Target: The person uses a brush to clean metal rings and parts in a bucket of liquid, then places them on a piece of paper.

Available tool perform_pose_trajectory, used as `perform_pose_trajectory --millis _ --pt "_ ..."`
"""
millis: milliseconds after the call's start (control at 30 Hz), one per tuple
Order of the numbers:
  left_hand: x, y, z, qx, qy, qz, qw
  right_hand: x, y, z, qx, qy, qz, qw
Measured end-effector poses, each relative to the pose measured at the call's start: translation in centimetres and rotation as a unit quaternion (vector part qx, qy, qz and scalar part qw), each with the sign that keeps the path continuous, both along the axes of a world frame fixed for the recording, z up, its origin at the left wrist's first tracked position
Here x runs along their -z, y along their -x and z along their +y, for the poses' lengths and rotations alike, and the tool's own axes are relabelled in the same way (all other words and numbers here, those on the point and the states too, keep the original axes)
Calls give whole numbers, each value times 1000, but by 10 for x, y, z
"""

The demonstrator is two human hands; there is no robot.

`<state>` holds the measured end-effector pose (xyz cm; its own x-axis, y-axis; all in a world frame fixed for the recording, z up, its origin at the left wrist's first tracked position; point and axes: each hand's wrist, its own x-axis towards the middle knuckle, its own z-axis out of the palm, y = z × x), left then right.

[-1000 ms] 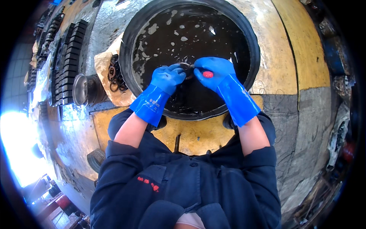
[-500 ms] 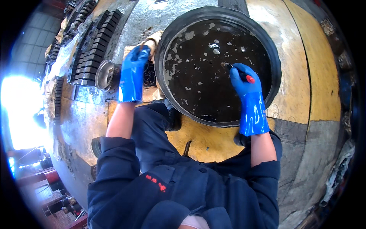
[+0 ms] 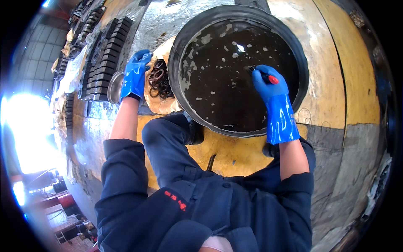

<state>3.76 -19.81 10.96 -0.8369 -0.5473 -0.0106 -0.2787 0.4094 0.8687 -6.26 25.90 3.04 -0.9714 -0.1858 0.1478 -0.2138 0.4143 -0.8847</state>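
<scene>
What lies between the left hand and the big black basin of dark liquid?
In the head view, a pile of dark rings on brownish paper lies between the left hand and the basin.

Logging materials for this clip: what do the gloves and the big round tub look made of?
Left hand and right hand wear glossy blue gloves, likely rubber or PVC, judging by the wet sheen. The tub looks like matte black rubber or plastic with a thick rolled rim; which one is unclear.

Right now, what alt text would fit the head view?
A person crouches over a round black tub of dark liquid, right hand holding a small red-tipped tool above it. The left hand reaches to dark rings beside the tub.
</scene>
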Motion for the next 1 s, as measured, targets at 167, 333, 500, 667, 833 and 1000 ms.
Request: perform_pose_trajectory --millis 167,333,500,667,833,1000 --pt "-14 36 81 202 -25 -97 974 -8 0 -4 3 -25 -37 999" --pt "65 48 183 414 19 -220 883 0 4 2 13 -45 -56 997" --pt "105 30 236 499 131 -201 833 5 2 -5 14 -61 -48 997" --pt "104 29 264 404 215 -276 845 -2 -1 -1 7 -22 -42 999" --pt "75 16 282 419 211 -334 818 9 1 0 6 -16 -39 999" --pt "86 0 277 447 277 -316 790 2 -2 -4 -14 -47 -77 996"
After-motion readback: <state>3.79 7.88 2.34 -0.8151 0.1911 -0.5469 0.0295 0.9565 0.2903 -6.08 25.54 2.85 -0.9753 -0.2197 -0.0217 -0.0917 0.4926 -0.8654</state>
